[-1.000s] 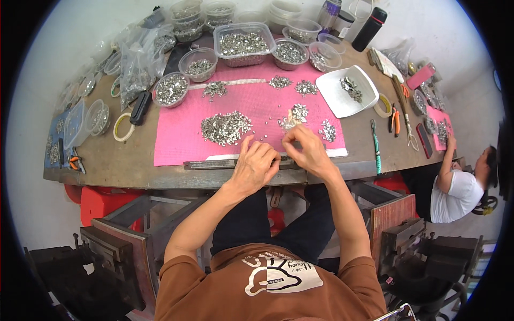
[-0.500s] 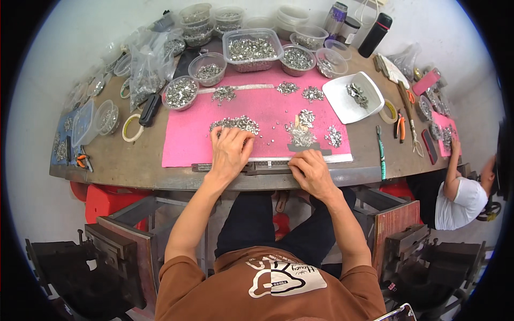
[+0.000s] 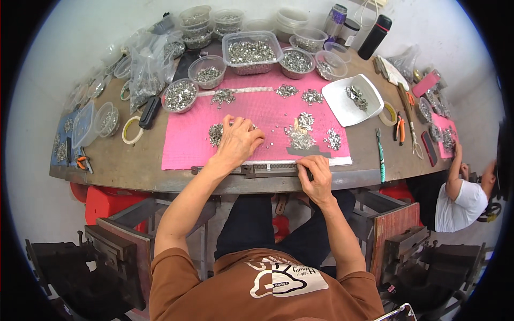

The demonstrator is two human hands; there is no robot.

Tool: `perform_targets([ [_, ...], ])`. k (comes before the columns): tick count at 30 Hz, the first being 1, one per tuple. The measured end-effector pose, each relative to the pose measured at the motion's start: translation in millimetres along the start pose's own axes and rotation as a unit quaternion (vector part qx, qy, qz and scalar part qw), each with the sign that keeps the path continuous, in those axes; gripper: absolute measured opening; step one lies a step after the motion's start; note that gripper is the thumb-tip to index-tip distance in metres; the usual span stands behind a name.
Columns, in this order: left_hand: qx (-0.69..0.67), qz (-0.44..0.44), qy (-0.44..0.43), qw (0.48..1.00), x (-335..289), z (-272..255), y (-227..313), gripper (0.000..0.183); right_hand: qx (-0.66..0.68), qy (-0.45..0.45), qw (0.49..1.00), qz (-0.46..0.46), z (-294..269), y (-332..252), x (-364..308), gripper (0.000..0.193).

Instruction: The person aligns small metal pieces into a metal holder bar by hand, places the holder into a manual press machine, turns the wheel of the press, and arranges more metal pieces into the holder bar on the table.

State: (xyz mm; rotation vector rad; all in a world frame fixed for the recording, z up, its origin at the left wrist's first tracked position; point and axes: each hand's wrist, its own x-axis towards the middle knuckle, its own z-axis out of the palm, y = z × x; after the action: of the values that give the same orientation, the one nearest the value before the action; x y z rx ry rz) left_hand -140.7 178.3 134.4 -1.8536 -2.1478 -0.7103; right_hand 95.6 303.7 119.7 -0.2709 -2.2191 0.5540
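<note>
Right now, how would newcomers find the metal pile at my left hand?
On the workbench lies a large pink mat. In its nearer half, left of centre, is the metal pile. Unlike the mat's other heaps, it sits partly under the left hand.

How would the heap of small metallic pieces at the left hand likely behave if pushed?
The heap, partly hidden by the left hand, would probably spread rather than shift as one, since stray pieces lie loose beside it. Each piece is likely stiff, judging by the metallic shine. The textured-looking pink mat may limit sliding somewhat.
</note>
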Motion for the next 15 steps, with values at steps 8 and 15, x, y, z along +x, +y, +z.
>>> perform_targets([
  [8,-0.007,-0.014,0.025,1.000,-2.1,14.3,3.4,0.011,-0.007,0.005,1.000,0.008,1.4,0.7,-0.7,0.019],
  [15,-0.080,-0.016,0.075,0.994,16.0,21.0,-1.1,0.008,-0.012,0.004,1.000,0.011,2.4,0.2,-1.4,0.019],
])
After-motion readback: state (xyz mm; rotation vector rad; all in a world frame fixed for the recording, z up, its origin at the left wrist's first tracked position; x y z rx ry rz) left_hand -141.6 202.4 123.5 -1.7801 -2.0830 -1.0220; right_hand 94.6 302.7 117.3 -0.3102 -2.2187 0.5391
